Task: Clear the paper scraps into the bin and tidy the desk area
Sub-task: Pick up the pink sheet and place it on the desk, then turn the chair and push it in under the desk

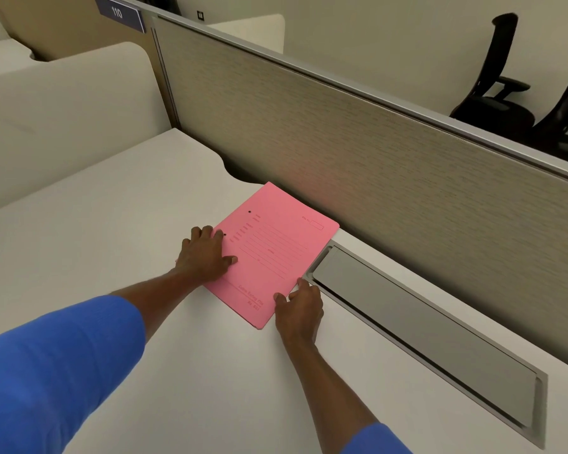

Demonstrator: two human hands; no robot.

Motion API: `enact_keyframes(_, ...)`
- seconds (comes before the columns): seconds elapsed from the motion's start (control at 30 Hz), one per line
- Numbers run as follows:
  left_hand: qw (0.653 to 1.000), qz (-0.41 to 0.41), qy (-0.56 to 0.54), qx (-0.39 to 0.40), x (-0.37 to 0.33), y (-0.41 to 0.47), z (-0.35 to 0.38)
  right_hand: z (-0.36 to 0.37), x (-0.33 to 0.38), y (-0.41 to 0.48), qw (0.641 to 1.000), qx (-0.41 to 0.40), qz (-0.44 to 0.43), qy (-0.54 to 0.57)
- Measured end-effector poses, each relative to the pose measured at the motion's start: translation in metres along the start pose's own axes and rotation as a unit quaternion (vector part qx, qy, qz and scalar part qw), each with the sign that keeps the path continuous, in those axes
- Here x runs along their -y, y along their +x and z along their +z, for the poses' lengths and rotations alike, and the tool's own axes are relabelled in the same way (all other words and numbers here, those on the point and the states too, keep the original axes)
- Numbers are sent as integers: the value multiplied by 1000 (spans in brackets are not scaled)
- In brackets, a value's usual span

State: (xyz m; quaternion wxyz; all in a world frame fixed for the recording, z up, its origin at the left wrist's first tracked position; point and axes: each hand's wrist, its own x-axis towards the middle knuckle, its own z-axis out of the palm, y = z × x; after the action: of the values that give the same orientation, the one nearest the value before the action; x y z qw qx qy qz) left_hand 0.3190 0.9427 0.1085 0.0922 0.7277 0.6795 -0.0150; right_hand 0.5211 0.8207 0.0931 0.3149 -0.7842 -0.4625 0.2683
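Pressing flat: left hand [207,253] on matte pink card folder [276,247] | right hand [298,306] open at corner | smooth white desk [112,257]

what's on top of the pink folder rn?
Both hands: left hand flat on the pink folder at its left edge, right hand fingers on its near corner. Whatever's under or inside is hidden.

A grey cable hatch [423,335] is set flush into the surface, just right of the hands. Beyond the hands stands a beige partition [358,152]. Past it, far right, are two black chairs [499,93]. Far left, above, a blue sign [120,13] reads 110.
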Motion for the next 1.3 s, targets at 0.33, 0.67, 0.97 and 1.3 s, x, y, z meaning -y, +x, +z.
enact_keyframes(0.33, 985, -20, -121, -120, 1, -47, -16, -12, -4, -33, 999, 18, 12, 25)
enact_keyframes(0.67, 978, -21, -189, -85, 42, -195, -21, -28, -29, -157, 995, 90, 15, -28)
enact_keyframes(0.97, 975, -100, -195, 33, 125, -392, 11, -53, -39, -305, 989, 134, 22, -59)
enact_keyframes(1.3, 972, -90, -203, 74, 172, -528, 13, -66, -79, -433, 977, 176, -17, -122)
